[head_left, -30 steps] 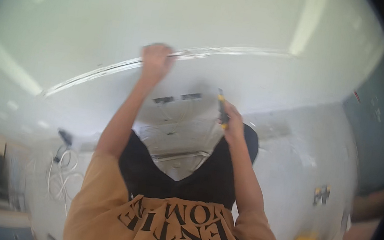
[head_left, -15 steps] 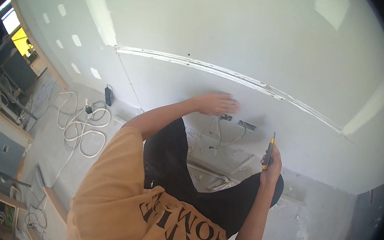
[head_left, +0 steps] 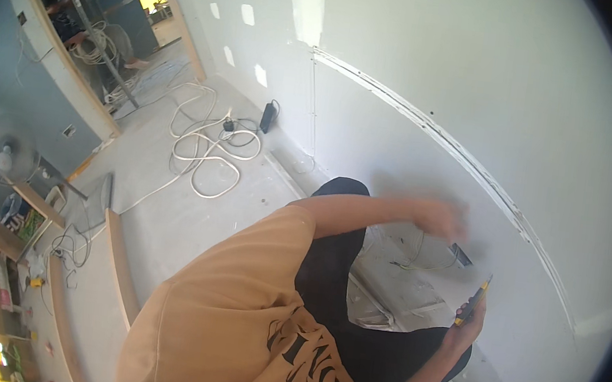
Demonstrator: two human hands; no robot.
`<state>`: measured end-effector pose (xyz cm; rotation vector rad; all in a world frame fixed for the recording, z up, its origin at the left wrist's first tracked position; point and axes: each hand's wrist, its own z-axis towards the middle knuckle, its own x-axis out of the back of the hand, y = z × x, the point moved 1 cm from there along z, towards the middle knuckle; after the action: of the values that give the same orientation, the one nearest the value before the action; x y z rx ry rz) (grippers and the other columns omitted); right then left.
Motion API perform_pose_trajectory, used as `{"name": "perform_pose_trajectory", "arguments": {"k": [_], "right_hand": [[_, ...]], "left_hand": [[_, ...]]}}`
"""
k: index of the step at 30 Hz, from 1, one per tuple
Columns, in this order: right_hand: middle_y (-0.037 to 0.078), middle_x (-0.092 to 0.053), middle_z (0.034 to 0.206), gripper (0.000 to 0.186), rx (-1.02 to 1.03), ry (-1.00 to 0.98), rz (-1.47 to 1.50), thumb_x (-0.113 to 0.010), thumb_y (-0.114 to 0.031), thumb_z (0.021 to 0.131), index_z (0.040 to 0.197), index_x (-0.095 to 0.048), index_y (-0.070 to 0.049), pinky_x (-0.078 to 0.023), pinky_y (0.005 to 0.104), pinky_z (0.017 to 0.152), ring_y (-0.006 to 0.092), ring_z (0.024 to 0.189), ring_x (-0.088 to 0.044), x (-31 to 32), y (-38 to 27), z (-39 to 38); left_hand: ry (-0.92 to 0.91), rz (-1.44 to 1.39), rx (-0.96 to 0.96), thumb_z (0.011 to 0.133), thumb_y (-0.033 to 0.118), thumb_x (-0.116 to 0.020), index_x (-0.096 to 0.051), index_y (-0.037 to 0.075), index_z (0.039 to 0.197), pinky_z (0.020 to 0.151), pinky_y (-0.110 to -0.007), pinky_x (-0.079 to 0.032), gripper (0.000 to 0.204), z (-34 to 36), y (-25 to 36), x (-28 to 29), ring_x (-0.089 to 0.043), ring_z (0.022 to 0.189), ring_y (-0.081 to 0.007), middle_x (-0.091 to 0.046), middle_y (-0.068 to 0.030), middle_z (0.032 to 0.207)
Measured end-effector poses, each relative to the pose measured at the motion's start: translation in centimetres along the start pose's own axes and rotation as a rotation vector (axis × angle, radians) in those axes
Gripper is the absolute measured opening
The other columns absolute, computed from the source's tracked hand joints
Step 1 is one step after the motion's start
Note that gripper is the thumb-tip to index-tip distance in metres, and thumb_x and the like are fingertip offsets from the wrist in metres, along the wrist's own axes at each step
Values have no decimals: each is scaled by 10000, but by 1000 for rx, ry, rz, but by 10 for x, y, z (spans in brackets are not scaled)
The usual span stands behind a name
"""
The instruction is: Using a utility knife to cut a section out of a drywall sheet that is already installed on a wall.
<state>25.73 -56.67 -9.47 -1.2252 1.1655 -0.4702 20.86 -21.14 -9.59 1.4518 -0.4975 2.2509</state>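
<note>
Utility knife (head_left: 471,306), yellow and dark, sits at four o'clock, its blade tip pointing toward one, the right hand's (head_left: 466,329) fingers wrapped round its handle. The left hand (head_left: 443,218), at three o'clock, is blurred; whether its fingers are spread or pressed together I cannot tell. Just below it is a dark rectangular wall opening (head_left: 461,256). A white seam (head_left: 435,133) crosses the wall from twelve toward four; looped white cable (head_left: 210,196) lies at nine.

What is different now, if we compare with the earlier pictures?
The left hand has moved down from the white strip on the wall to near a dark wall opening; it is blurred. The view has turned leftward. The right hand still holds the yellow-and-black cutter.
</note>
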Motion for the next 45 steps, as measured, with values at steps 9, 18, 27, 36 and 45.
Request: {"name": "perform_pose_trajectory", "arguments": {"k": [9, 18, 27, 36, 45], "right_hand": [[117, -694, 1189, 512, 126, 253, 96, -655, -71, 1067, 1551, -514, 23, -561, 345, 986, 211, 1107, -685, 77, -6, -10], [198, -712, 1251, 522, 321, 206, 272, -575, -67, 1133, 1610, -362, -55, -587, 308, 681, 185, 882, -691, -56, -33, 26], [143, -687, 1119, 512, 473, 392, 282, -543, -102, 1147, 1631, -402, -13, -531, 302, 601, 144, 748, -617, -132, -42, 57], [208, -638, 1379, 533, 662, 652, -100, -553, -132, 1122, 1614, -438, 40, -532, 372, 1037, 267, 1195, -672, -132, -40, 66], [295, -685, 1372, 578, 527, 477, -142, -533, -119, 1127, 1671, -350, -51, -575, 441, 973, 396, 1153, -743, -172, -35, 47]], "left_hand": [[-70, -564, 349, 1087, 512, -592, -784, 118, 1194, 911, -530, -576, 451, 38, 102, -52, -751, 1044, -415, -798, -187, 1116], [314, -654, 610, 1153, 403, -544, -740, 19, 1343, 959, -423, -588, 471, 21, 45, 11, -780, 1034, -302, -817, -171, 1108], [-24, -1753, 777, 1141, 525, -557, -692, 10, 1366, 893, -324, -604, 578, 153, 47, 43, -762, 992, -190, -786, -114, 1182], [-110, -1872, 922, 1070, 444, -693, -695, 67, 1267, 790, -343, -599, 425, 190, 65, 48, -719, 894, -159, -745, -85, 1067], [129, -1800, 917, 1108, 354, -648, -694, 49, 1248, 767, -368, -615, 338, 142, 58, 69, -729, 885, -193, -725, -84, 1057]]}}
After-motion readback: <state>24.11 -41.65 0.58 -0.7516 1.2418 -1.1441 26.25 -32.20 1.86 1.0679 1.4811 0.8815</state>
